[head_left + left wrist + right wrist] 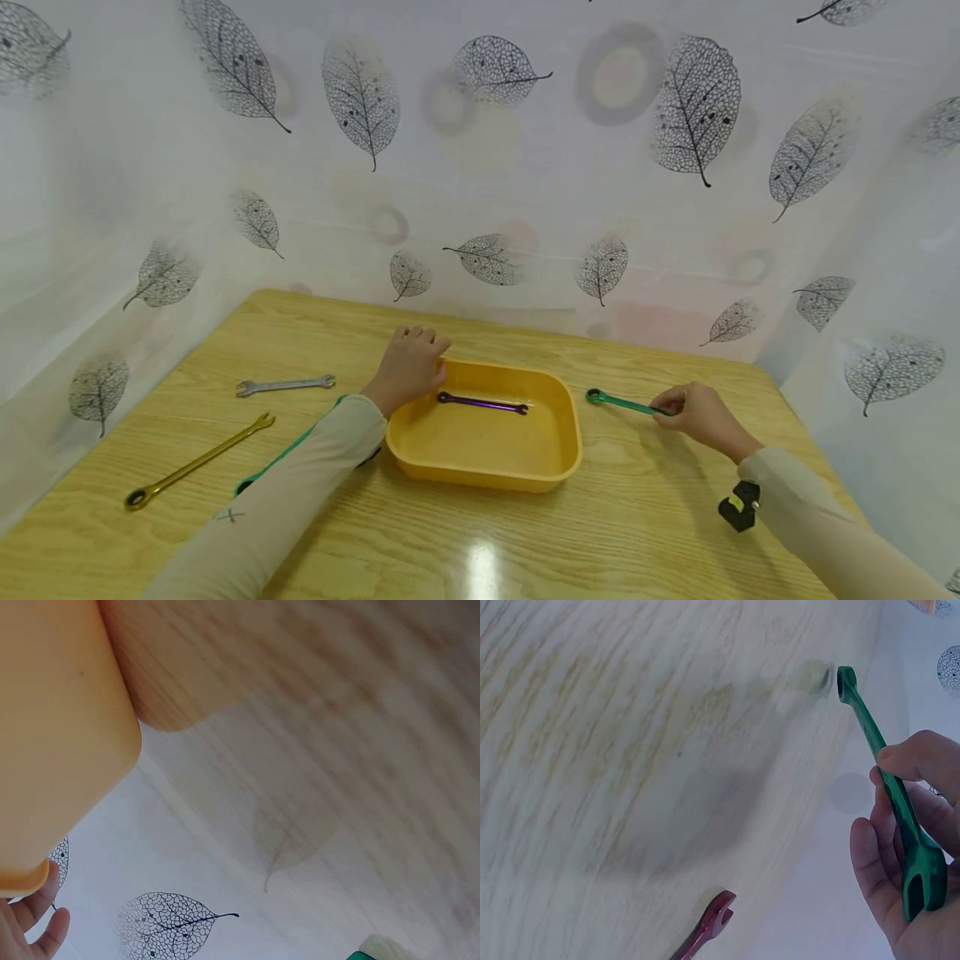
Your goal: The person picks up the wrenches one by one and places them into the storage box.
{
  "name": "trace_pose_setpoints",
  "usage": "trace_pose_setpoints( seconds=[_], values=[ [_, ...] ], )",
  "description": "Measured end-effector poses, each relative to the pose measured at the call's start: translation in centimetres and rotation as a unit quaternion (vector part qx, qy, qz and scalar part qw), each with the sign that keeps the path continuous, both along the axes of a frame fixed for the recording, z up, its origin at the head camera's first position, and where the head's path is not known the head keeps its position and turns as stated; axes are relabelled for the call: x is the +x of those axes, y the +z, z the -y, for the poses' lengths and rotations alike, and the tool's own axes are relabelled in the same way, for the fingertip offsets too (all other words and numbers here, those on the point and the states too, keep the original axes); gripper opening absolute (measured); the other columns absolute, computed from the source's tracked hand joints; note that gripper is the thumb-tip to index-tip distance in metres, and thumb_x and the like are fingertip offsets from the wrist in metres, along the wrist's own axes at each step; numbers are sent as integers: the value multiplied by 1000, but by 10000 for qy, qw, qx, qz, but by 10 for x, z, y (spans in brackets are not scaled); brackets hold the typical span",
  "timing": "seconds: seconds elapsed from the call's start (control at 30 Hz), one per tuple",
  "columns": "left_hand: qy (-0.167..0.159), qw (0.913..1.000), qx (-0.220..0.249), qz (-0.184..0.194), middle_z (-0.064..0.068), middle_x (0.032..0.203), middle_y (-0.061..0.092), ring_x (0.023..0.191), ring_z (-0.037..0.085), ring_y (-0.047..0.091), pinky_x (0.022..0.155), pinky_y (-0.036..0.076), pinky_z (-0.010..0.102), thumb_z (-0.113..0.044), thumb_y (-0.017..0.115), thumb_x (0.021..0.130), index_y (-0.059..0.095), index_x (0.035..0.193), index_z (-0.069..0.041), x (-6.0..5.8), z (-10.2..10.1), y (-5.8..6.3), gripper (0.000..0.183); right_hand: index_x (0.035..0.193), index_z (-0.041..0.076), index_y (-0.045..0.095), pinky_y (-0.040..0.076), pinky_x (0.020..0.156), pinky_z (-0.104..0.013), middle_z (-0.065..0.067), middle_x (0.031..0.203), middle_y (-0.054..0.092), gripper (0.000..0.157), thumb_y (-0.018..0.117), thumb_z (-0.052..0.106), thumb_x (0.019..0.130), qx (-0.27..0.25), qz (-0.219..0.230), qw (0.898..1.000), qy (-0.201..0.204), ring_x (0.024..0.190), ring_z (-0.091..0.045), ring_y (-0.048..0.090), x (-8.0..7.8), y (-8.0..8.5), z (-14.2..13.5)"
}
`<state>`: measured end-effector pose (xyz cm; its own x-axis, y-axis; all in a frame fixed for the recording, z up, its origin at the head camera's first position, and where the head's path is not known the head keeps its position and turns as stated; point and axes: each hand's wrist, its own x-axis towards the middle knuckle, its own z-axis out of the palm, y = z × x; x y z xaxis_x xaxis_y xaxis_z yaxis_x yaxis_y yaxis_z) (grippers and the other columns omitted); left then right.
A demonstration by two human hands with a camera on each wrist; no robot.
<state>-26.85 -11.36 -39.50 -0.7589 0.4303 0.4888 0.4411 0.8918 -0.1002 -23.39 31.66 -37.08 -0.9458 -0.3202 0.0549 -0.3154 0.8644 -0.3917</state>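
My right hand point(699, 417) holds a green combination wrench point(626, 404) by one end, its ring end pointing left toward the yellow tray point(480, 482). In the right wrist view, thumb and fingers pinch the green wrench point(870, 731) along its shaft, with the open end near the palm. My left hand point(408, 367) grips the tray's back left rim; in the left wrist view only some fingertips point(51, 934) show beside the rim. Inside the tray lies a purple wrench point(483, 404). A red wrench point(705, 926) lies below my right hand in that wrist view.
On the table's left side are a silver wrench point(285, 385) and a gold wrench point(202, 457). Another green wrench point(296, 443) is partly covered by my left forearm. A leaf-patterned curtain point(487, 167) stands behind the wooden table point(465, 533).
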Motion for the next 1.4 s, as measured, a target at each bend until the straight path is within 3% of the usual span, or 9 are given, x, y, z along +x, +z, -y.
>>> trace_pose_setpoints(
  seconds=[0.57, 0.8, 1.4],
  values=[
    [-48, 10000, 33, 6, 8, 92, 65, 88, 26, 60, 86, 45, 45, -22, 65, 79, 66, 103, -13, 2, -1, 3, 26, 90, 2, 73, 44, 53, -23, 0, 73, 65, 13, 68, 9, 80, 52, -261, 9996, -71, 59, -3, 51, -1, 17, -6],
    [-36, 10000, 12, 85, 9, 93, 65, 90, 27, 61, 87, 46, 46, -21, 65, 79, 66, 105, -13, 3, -1, 4, 27, 94, 0, 72, 45, 51, -24, -2, 73, 64, 15, 66, 8, 82, -101, -201, 9996, -166, 58, -8, 53, 0, 27, -6],
    [-62, 9999, 31, 76, 9, 91, 65, 88, 27, 60, 86, 45, 46, -21, 65, 79, 66, 103, -12, 3, -1, 4, 26, 91, 0, 73, 43, 53, -24, -3, 73, 63, 13, 68, 7, 81, -25, -695, 9976, -59, 59, -2, 49, 0, 55, -9]
  ],
)
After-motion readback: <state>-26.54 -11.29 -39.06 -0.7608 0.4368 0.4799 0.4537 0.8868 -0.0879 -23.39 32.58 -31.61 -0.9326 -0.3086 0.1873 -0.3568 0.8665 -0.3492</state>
